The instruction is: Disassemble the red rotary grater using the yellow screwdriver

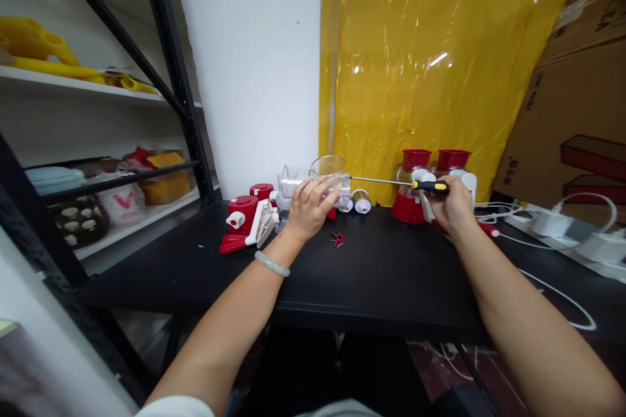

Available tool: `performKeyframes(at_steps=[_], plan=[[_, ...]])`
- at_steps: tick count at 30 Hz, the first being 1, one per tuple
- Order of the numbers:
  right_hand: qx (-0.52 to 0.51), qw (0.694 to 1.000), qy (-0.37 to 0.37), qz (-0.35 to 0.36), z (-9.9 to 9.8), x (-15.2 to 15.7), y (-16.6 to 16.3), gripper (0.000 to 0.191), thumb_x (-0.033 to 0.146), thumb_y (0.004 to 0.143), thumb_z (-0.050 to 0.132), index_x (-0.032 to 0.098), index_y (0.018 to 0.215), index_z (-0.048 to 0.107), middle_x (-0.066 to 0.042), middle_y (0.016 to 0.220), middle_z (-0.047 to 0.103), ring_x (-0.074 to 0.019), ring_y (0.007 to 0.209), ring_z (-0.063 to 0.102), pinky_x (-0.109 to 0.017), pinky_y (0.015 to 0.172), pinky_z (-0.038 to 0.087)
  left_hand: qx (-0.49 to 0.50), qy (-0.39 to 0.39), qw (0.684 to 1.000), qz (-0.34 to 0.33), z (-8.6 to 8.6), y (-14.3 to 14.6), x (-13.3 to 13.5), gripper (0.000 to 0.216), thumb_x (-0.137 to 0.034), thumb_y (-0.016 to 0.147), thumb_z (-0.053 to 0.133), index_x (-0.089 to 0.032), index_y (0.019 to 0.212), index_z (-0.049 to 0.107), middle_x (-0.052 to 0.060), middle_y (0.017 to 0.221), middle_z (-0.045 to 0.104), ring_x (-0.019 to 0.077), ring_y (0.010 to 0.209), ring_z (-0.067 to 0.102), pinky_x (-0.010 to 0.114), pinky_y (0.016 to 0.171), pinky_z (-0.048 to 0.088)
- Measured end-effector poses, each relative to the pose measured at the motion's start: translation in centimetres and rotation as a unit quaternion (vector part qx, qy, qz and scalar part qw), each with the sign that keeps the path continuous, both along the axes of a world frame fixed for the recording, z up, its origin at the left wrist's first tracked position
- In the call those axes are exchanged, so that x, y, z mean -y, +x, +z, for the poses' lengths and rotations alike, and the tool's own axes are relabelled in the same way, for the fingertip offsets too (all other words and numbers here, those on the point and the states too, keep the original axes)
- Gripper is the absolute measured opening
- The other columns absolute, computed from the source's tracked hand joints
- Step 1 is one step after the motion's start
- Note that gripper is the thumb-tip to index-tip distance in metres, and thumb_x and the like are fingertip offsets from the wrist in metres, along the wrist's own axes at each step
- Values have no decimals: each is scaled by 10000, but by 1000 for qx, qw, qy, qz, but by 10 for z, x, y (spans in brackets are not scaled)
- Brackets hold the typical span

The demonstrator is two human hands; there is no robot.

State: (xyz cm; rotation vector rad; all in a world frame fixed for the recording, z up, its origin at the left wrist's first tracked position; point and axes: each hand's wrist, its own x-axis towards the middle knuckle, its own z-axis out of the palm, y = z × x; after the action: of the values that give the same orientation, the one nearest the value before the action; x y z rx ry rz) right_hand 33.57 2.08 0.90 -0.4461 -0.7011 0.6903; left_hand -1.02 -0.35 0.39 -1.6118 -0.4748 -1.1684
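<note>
My left hand (313, 205) is wrapped over a clear plastic housing (293, 187) lying on its side above the black table. In my right hand (452, 204) is a long screwdriver (430, 186) with a yellow and black handle, held level. Its tip meets the right end of the housing; what it touches there is too small to tell. Small red parts (337, 239) lie on the table just below the housing. Left of my left hand are red plastic parts (242, 212) and a white crank handle with a red grip (261, 225).
Two red-topped devices (409, 186) stand at the back right. A white drum-like part (362, 202) lies behind the housing. White cables and a power strip (567, 234) spread over the right side, before a large carton (567, 104). A black-framed shelf (180, 78) borders the left.
</note>
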Motion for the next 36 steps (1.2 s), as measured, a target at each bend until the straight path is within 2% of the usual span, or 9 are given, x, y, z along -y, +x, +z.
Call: performKeyframes(at_steps=[7, 10, 14, 17, 22, 26, 29, 33, 36], plan=[[9, 1000, 2, -22, -2, -3, 4, 209, 236, 705, 754, 187, 652, 558, 30, 709, 565, -111, 650, 585, -227, 514, 563, -8, -32, 999, -11, -2, -1, -2, 532, -95, 913, 601, -262, 1411, 514, 86, 1273, 672, 218, 1287, 563, 423, 1173, 363], [11, 999, -4, -40, 0, -2, 1, 226, 256, 739, 751, 190, 661, 549, 35, 713, 568, -99, 632, 572, -208, 500, 542, -9, -23, 999, -20, -2, 0, -1, 530, -80, 910, 603, -248, 1406, 521, 87, 1273, 675, 210, 1295, 554, 409, 1176, 359], [4, 999, -31, -36, 4, 2, -8, 237, 309, 804, 714, 196, 690, 541, 40, 668, 551, -87, 572, 548, -174, 440, 477, -15, -20, 999, -19, -1, 0, 0, 510, -68, 916, 585, -241, 1393, 536, 93, 1273, 670, 213, 1285, 557, 411, 1161, 373], [-6, 998, -60, -33, 6, 5, -12, 249, 319, 799, 723, 194, 690, 537, 49, 637, 530, -76, 520, 518, -168, 409, 447, -10, -13, 1000, -11, 0, 0, 0, 489, -79, 917, 585, -236, 1379, 547, 92, 1257, 674, 215, 1274, 561, 411, 1154, 384], [21, 999, -23, -27, 4, 4, -6, 250, 278, 716, 781, 193, 669, 551, 47, 661, 563, -92, 578, 567, -204, 480, 528, -3, -8, 1000, -11, 0, 0, -1, 483, -88, 910, 599, -224, 1372, 549, 93, 1237, 680, 216, 1257, 566, 403, 1145, 394], [47, 999, 4, 26, 2, 2, 2, 235, 288, 685, 798, 207, 691, 578, 42, 695, 596, -111, 629, 592, -237, 523, 555, 6, -4, 1000, -11, 0, 1, -1, 476, -81, 905, 598, -216, 1359, 556, 95, 1204, 691, 216, 1228, 586, 401, 1124, 417], [71, 996, -6, 55, -2, 1, 7, 273, 398, 720, 787, 213, 696, 587, 31, 688, 611, -116, 594, 582, -243, 490, 531, 10, -6, 1000, 0, 0, -1, -2, 461, -78, 908, 581, -216, 1347, 565, 97, 1188, 699, 215, 1221, 598, 401, 1111, 431], [132, 989, -57, 23, -10, -3, 13, 458, 663, 776, 697, 217, 732, 605, 46, 504, 488, -94, 397, 415, -240, 370, 411, 8, -19, 1000, 23, -2, -4, -6, 421, -106, 928, 570, -240, 1326, 587, 90, 1185, 705, 220, 1203, 619, 397, 1069, 464], [163, 984, -63, 31, -13, -6, 14, 449, 647, 739, 754, 222, 790, 618, 60, 516, 484, -85, 397, 396, -237, 389, 421, -1, -22, 1000, 2, -2, -7, -9, 442, -106, 924, 584, -226, 1349, 578, 97, 1191, 708, 222, 1215, 609, 390, 1080, 451]])
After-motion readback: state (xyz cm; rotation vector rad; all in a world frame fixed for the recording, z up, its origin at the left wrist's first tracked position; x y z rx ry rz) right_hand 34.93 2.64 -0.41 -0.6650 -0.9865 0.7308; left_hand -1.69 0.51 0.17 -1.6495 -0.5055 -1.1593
